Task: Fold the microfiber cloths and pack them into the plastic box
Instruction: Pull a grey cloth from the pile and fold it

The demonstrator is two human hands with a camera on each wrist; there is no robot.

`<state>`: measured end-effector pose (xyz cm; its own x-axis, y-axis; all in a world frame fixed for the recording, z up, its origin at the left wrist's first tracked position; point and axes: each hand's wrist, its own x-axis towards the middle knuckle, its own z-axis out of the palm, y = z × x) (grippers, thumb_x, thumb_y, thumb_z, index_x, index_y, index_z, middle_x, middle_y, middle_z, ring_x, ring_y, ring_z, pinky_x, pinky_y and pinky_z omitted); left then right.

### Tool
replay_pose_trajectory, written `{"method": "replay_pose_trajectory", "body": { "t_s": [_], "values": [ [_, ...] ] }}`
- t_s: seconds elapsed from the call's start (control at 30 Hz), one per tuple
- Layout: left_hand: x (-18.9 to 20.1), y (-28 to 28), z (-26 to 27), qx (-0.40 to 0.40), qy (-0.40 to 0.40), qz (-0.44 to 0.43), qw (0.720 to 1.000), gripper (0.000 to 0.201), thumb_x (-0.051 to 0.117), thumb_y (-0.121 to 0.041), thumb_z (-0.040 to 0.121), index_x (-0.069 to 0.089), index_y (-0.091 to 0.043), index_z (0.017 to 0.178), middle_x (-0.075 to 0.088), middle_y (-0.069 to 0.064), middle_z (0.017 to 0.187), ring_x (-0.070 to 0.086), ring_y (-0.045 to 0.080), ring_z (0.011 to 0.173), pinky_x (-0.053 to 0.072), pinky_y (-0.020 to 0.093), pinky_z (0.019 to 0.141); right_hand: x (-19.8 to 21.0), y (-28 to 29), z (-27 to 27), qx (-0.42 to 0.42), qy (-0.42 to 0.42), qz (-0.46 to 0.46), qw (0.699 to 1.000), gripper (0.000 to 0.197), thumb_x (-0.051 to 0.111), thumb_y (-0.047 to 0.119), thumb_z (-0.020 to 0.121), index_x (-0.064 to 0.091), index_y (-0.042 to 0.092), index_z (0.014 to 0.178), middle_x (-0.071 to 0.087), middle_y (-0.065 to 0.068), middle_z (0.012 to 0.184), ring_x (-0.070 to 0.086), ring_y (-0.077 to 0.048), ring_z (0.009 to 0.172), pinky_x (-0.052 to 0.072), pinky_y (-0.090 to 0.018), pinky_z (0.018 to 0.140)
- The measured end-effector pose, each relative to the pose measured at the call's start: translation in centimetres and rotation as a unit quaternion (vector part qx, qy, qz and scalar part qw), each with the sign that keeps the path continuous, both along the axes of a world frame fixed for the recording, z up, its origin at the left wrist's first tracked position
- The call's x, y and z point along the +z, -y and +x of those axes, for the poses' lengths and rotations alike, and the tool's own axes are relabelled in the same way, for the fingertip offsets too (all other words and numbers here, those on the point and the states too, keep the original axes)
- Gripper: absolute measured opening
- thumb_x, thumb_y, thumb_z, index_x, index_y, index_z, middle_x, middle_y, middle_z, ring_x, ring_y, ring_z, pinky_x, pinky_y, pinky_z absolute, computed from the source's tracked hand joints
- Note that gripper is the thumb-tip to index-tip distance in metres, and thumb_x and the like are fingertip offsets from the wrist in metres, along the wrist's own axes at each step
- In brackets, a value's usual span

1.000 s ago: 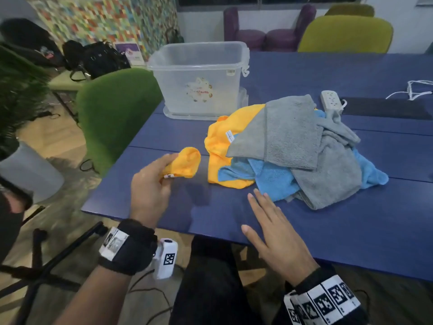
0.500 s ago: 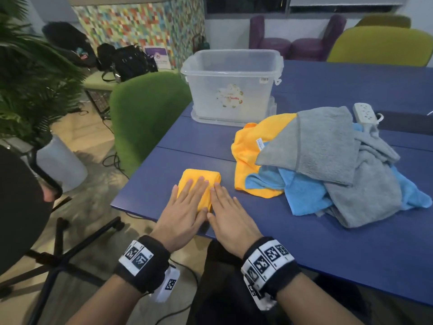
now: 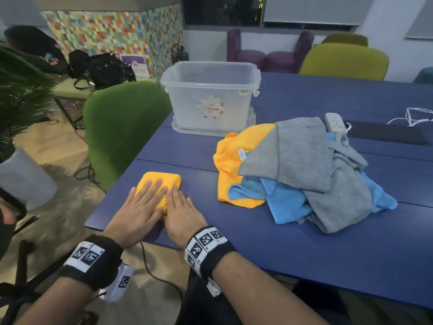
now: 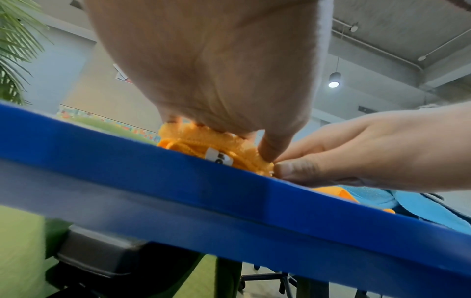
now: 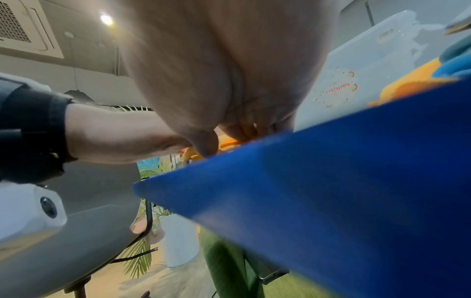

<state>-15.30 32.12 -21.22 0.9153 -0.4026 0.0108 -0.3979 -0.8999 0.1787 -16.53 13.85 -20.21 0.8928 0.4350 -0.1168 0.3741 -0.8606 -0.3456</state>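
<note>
Blue tabletop [image 3: 269, 249] fills most of my head view, and its near edge [image 4: 229, 201] cuts across both wrist views. Closest to me, my left hand [image 3: 138, 209] lies flat on a small folded orange cloth [image 3: 169, 180] near the table's near left corner, with its fingers [image 3: 150, 191] straight and slightly spread across the top of the cloth. My right hand [image 3: 181, 213] lies flat just beside it, fingers straight and close together, fingertips resting on the right edge of the same cloth and the palm on the bare table. From the left wrist view I see the cloth [image 4: 193, 141] bunched in layers under my palm [image 4: 216, 70], a white tag showing at its near edge, and the right hand's thumb [image 4: 298, 171] touching the cloth from the side. The right wrist view shows little more than my palm [image 5: 229, 60] and a sliver of orange at the table edge, so I cannot tell from there how those fingers lie. Farther on and to the right sits a loose pile of cloths: an orange one [image 3: 234, 158] at the left, blue ones [image 3: 288, 202] beneath, and grey ones [image 3: 302, 151] draped over the top. A white power strip [image 3: 335, 121] lies just behind the pile. Beyond that, towards the far left of the table, stands the clear plastic box [image 3: 210, 97], open at the top and well apart from the folded cloth. A green chair [image 3: 121, 127] stands at the table's left side, and a yellow chair [image 3: 344, 62] at the far end.
</note>
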Motion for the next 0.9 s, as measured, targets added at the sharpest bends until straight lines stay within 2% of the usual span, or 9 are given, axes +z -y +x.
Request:
{"method": "replay_pose_trajectory", "body": {
  "t_s": [0.13,0.23,0.3,0.4,0.5,0.57,0.67,0.8,0.9],
  "values": [
    [0.4,0.5,0.0,0.014,-0.007,0.014,1.0,0.075,0.004,-0.064,0.095,0.007,-0.033,0.164,-0.012,-0.019,0.169,-0.02,0.006,0.155,-0.003,0.051,0.127,0.8,2.5,-0.2,0.007,0.02,0.033,0.999,0.071,0.039,0.033,0.108,0.0,0.008,0.161,-0.002,-0.009,0.17,0.0,-0.027,0.157,0.006,-0.045,0.127],
    [1.9,2.3,-0.2,0.05,0.007,-0.007,0.999,0.085,0.011,-0.071,0.091,0.019,-0.028,0.164,0.003,-0.01,0.172,-0.005,0.015,0.159,-0.001,0.052,0.127,2.6,6.1,-1.3,-0.027,0.047,0.048,0.997,0.07,0.043,0.036,0.105,0.009,0.014,0.162,0.008,-0.009,0.17,0.005,-0.027,0.156,0.007,-0.046,0.127],
    [3.7,4.5,-0.4,0.063,0.044,-0.036,0.996,0.085,0.019,-0.072,0.091,0.031,-0.025,0.161,0.017,-0.005,0.171,0.011,0.02,0.159,0.008,0.053,0.126,4.2,9.0,-2.0,-0.065,0.057,0.059,0.995,0.063,0.046,0.037,0.104,0.026,0.013,0.158,0.027,-0.012,0.164,0.022,-0.03,0.151,0.019,-0.046,0.123],
    [6.9,9.0,-0.4,0.046,0.095,-0.089,0.99,0.073,0.036,-0.064,0.093,0.049,-0.021,0.15,0.04,0.001,0.162,0.036,0.023,0.149,0.028,0.049,0.121,7.0,14.0,-2.8,-0.139,0.093,0.083,0.982,0.041,0.054,0.033,0.098,0.057,0.014,0.134,0.056,-0.008,0.134,0.052,-0.029,0.125,0.043,-0.045,0.103],
    [9.7,14.6,0.1,0.016,0.101,-0.175,0.979,0.053,0.056,-0.052,0.095,0.06,-0.021,0.138,0.057,-0.002,0.146,0.051,0.019,0.134,0.04,0.037,0.108,9.4,18.7,-2.8,-0.221,0.134,0.035,0.965,0.031,0.059,0.029,0.095,0.061,0.016,0.123,0.057,-0.007,0.122,0.055,-0.029,0.113,0.047,-0.043,0.094],
    [11.3,18.7,0.7,-0.014,0.095,-0.183,0.978,0.045,0.066,-0.042,0.095,0.061,-0.023,0.136,0.061,-0.007,0.139,0.055,0.018,0.128,0.045,0.036,0.1,10.5,21.4,-2.4,-0.271,0.157,-0.013,0.95,0.03,0.061,0.03,0.093,0.06,0.015,0.12,0.056,-0.008,0.119,0.056,-0.031,0.109,0.048,-0.043,0.09],
    [13.0,24.2,2.6,-0.054,0.069,-0.144,0.986,0.046,0.067,-0.035,0.093,0.06,-0.023,0.137,0.059,-0.005,0.138,0.054,0.021,0.126,0.047,0.041,0.098,11.2,24.3,-1.5,-0.305,0.165,-0.069,0.936,0.037,0.067,0.038,0.09,0.057,0.016,0.118,0.054,-0.008,0.12,0.054,-0.032,0.111,0.047,-0.045,0.088],
    [13.6,29.5,5.9,-0.104,0.053,-0.058,0.991,0.047,0.062,-0.02,0.093,0.058,-0.024,0.139,0.057,0.003,0.137,0.054,0.027,0.125,0.046,0.045,0.1,11.2,26.1,-0.4,-0.261,0.184,-0.098,0.942,0.046,0.073,0.043,0.085,0.055,0.016,0.117,0.051,-0.009,0.119,0.052,-0.032,0.11,0.047,-0.046,0.088],
    [13.6,31.5,8.0,-0.143,0.033,0.0,0.989,0.052,0.061,-0.012,0.09,0.056,-0.025,0.141,0.054,0.005,0.136,0.054,0.03,0.122,0.047,0.048,0.098,10.6,26.1,0.4,-0.23,0.182,-0.152,0.944,0.063,0.072,0.049,0.082,0.048,0.017,0.13,0.047,-0.008,0.125,0.048,-0.03,0.115,0.043,-0.045,0.09]
  ]
}}
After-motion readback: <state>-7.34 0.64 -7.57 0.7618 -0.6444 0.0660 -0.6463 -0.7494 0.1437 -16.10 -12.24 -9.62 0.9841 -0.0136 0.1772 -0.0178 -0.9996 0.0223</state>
